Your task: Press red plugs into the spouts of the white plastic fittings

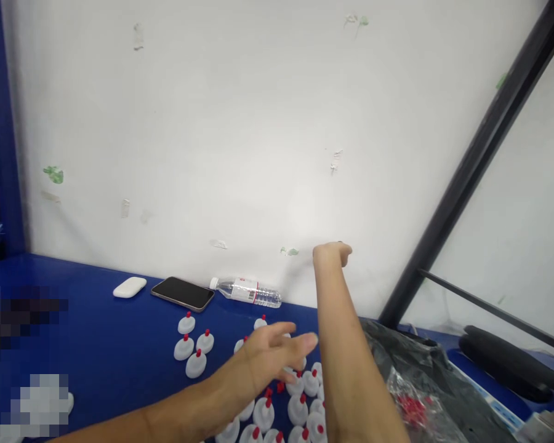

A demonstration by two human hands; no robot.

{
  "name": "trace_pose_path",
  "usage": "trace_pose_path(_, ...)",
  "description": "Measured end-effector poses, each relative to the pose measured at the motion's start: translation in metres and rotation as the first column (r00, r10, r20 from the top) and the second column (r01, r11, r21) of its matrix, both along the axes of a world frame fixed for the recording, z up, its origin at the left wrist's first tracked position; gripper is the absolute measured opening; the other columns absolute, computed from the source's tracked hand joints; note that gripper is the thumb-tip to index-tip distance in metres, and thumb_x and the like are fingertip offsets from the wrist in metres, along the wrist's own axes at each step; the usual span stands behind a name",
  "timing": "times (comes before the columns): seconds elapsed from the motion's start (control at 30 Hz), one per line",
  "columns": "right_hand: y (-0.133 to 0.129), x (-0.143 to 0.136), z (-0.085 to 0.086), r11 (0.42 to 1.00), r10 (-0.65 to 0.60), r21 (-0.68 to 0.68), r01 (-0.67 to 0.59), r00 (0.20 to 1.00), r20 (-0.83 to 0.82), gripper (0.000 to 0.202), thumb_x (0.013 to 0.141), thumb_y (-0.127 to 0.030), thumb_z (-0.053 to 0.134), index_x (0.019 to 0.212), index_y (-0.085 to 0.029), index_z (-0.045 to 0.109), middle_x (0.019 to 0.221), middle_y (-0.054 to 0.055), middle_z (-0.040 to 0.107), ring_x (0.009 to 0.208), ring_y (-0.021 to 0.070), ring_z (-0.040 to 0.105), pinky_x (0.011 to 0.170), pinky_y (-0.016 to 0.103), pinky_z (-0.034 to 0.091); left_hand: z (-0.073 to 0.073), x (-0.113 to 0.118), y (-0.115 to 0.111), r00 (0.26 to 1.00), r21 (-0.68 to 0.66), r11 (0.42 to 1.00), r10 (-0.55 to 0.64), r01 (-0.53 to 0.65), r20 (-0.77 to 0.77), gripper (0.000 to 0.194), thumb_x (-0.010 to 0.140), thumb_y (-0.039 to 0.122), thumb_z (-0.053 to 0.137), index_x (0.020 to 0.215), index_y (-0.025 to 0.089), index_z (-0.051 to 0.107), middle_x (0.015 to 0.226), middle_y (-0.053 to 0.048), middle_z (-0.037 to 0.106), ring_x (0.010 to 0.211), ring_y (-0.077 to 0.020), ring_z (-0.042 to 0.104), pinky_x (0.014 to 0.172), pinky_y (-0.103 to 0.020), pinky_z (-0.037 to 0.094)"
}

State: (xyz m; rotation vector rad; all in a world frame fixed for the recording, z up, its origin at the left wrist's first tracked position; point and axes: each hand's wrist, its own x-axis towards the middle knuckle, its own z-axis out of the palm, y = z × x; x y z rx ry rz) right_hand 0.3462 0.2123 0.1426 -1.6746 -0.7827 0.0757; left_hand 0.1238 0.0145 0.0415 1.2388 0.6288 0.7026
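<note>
My left hand (274, 354) hovers over a group of white caps with red tips (298, 408), its fingers spread and nothing seen between them. My right hand (332, 251) is raised before the white wall, bent at the wrist; its fingers are mostly hidden behind it, so what it holds cannot be made out. Loose red tips (281, 387) lie among the white caps beneath my left hand. Several more red-tipped white caps (196, 363) stand to the left of my left hand on the blue surface (120, 344).
Along the wall lie a white case (130, 287), a black phone (183, 293) and a clear bottle (247, 291) on its side. Black plastic (397, 344) and a clear bag of red pieces (415, 409) are at right, near a dark slanted post (461, 178).
</note>
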Motion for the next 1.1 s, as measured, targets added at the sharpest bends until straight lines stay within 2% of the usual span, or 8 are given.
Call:
trace_pose_path(0.1,0.003,-0.035,0.006,0.993,0.050,-0.101,-0.065,0.988,-0.145,0.033,0.102,-0.038,0.066,0.130,-0.022,0.063,0.132,0.009,0.065,0.107,0.0237,0.068,0.089,0.044,0.061,0.015,0.020,0.005,0.967,-0.146,0.967,-0.182,0.209,0.177,0.068,0.081,0.066,0.073,0.118,0.009,0.068,0.114,-0.017,0.071,0.110,-0.0283,0.069,0.096,-0.036,0.051)
trace_pose_path(0.17,0.003,-0.050,0.009,0.985,0.076,-0.136,-0.105,0.977,-0.200,0.034,0.102,-0.037,0.065,0.131,-0.021,0.062,0.133,0.010,0.064,0.109,0.0246,0.067,0.089,0.044,0.060,0.022,0.027,0.006,0.930,-0.191,0.938,-0.226,0.288,0.290,0.058,0.083,0.059,0.071,0.114,0.010,0.070,0.112,-0.017,0.072,0.110,-0.0293,0.069,0.101,-0.038,0.050)
trace_pose_path(0.27,0.000,-0.062,0.011,0.973,0.113,-0.172,-0.155,0.966,-0.232,0.037,0.102,-0.036,0.065,0.134,-0.017,0.061,0.134,0.009,0.063,0.110,0.0263,0.067,0.090,0.046,0.059,0.024,0.031,0.008,0.887,-0.215,0.917,-0.233,0.337,0.398,0.050,0.085,0.051,0.069,0.110,0.008,0.072,0.112,-0.019,0.072,0.108,-0.0300,0.069,0.103,-0.039,0.050)
trace_pose_path(0.53,-0.006,-0.067,0.012,0.952,0.152,-0.222,-0.212,0.954,-0.259,0.037,0.104,-0.034,0.063,0.135,-0.014,0.060,0.136,0.010,0.062,0.112,0.0274,0.066,0.091,0.048,0.058,0.020,0.030,0.013,0.897,-0.209,0.944,-0.151,0.256,0.415,0.043,0.083,0.040,0.078,0.104,0.004,0.076,0.104,-0.020,0.074,0.093,-0.0275,0.069,0.090,-0.035,0.051)
trace_pose_path(0.77,-0.009,-0.072,0.014,0.959,0.149,-0.184,-0.217,0.933,-0.326,0.037,0.101,-0.038,0.067,0.134,-0.022,0.061,0.136,0.010,0.062,0.112,0.0252,0.067,0.092,0.046,0.060,0.023,0.031,0.011,0.887,-0.194,0.946,-0.155,0.261,0.436,0.043,0.072,0.039,0.088,0.098,0.008,0.075,0.102,-0.018,0.075,0.100,-0.0291,0.069,0.089,-0.036,0.051)
trace_pose_path(0.83,-0.012,-0.072,0.015,0.966,0.141,-0.150,-0.208,0.920,-0.367,0.038,0.101,-0.038,0.066,0.135,-0.021,0.060,0.137,0.010,0.062,0.113,0.0257,0.066,0.092,0.047,0.059,0.022,0.032,0.012,0.881,-0.185,0.947,-0.160,0.265,0.445,0.042,0.070,0.038,0.089,0.097,0.009,0.074,0.102,-0.017,0.075,0.098,-0.0278,0.069,0.089,-0.036,0.051)
trace_pose_path(0.97,-0.016,-0.076,0.018,0.989,0.102,-0.046,-0.144,0.860,-0.500,0.038,0.102,-0.038,0.065,0.135,-0.022,0.060,0.137,0.010,0.061,0.112,0.0256,0.066,0.091,0.046,0.060,0.015,0.032,0.016,0.875,-0.152,0.955,-0.162,0.255,0.456,0.033,0.076,0.033,0.086,0.097,0.011,0.072,0.097,-0.011,0.076,0.091,-0.0226,0.069,0.087,-0.035,0.050)
trace_pose_path(1.1,-0.017,-0.083,0.022,0.997,0.052,0.082,0.004,0.740,-0.670,0.037,0.102,-0.038,0.065,0.135,-0.021,0.060,0.135,0.010,0.063,0.110,0.0245,0.067,0.090,0.045,0.060,0.010,0.031,0.019,0.870,-0.124,0.960,-0.165,0.249,0.465,0.027,0.081,0.031,0.084,0.096,0.012,0.071,0.096,-0.008,0.077,0.089,-0.0212,0.070,0.089,-0.036,0.050)
